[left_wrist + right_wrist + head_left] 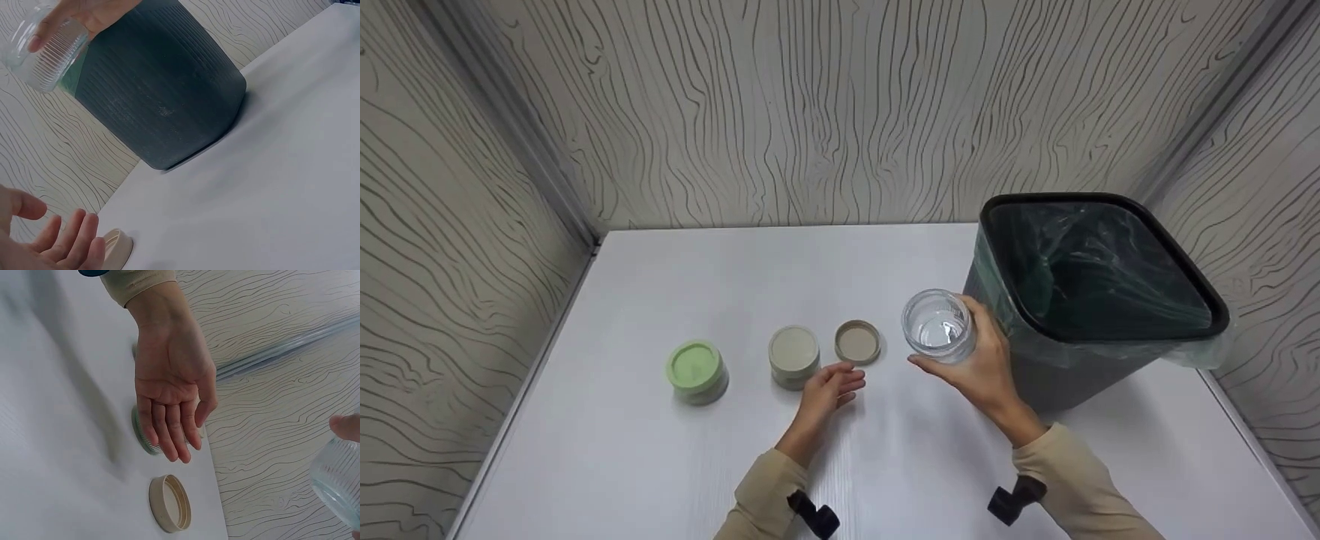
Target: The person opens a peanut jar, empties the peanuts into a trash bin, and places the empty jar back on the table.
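Head view had the right hand [986,367] holding a clear glass jar [937,325] up off the bench [660,277], just left of the bin [1065,375]; that grip was curled around the glass, thumb on one side and fingers on the other, opened only as wide as the jar; the jar's mouth was uncovered and faced up toward the camera, and I couldn't tell exactly how high it was held.

Left hand [826,390] was a different story; its grip was loose and wide, fingers relaxed, nothing in it; right wrist view showed the palm clearly; it sat near a beige lid [857,343], which lay on the bench with its hollow side up.

Left of that lid stood a jar with a pale lid [794,350], then a jar with a green lid [694,366] farther left; the bin had a black rim and a see-through greenish liner [1039,289] folded over it.
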Tool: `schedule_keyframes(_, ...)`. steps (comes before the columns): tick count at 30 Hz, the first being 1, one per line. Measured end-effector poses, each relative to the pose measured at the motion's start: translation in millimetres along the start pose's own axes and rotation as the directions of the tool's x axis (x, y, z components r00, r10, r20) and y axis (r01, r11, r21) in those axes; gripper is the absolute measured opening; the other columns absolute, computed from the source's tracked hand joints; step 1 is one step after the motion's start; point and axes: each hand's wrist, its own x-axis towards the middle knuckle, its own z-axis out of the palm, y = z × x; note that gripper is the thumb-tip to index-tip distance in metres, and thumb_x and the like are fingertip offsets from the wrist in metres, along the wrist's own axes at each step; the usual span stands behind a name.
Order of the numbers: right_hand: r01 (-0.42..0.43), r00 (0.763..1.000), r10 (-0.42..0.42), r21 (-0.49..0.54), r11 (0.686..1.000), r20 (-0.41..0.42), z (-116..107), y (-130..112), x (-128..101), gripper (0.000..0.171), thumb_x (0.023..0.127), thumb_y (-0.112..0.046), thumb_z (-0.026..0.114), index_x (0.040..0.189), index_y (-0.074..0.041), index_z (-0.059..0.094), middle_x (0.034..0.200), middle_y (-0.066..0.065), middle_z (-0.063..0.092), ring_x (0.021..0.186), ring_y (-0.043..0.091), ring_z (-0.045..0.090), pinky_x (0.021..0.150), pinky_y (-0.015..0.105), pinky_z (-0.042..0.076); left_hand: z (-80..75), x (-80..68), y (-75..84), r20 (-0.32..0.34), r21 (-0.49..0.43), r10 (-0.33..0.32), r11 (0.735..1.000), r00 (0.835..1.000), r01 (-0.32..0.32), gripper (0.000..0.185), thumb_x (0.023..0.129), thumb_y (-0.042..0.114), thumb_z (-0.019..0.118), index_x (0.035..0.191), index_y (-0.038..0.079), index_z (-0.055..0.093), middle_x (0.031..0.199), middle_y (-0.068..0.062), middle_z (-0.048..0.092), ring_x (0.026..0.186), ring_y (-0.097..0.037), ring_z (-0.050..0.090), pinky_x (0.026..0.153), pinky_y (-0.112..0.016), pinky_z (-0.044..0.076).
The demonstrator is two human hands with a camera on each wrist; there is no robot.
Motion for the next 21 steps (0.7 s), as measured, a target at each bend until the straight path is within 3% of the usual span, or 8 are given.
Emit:
schedule_keyframes(13,-0.147,0.989,0.145,0.042,0.988,0.037,13,21,0,0.090,0.054,-0.016,0.093,0.128,0.007,0.048,0.125,0.024,0.059,0.117,0.037,0.055,0.099,0.052,0.041,-1.3,0.9,0.4,-0.031,0.024,-0.013,1.000,0.999,0.014,0.034,0.100,0.008,0.036,0.125,-0.011,0.050,0.120,-0.023,0.067,0.105,-0.024,0.070,0.088,-0.031,0.057)
schedule_keyframes(21,-0.171,0.984,0.169,0.045,0.984,0.046,20,28,1,0.088,0.056,-0.016,0.091,0.128,0.007,0.047,0.126,0.026,0.058,0.118,0.039,0.055,0.102,0.054,0.041,-2.3,1.7,0.3,-0.026,0.017,-0.009,1.000,1.000,0.010,0.034,0.099,0.009,0.036,0.124,-0.010,0.050,0.119,-0.023,0.067,0.104,-0.022,0.070,0.087,-0.029,0.057)
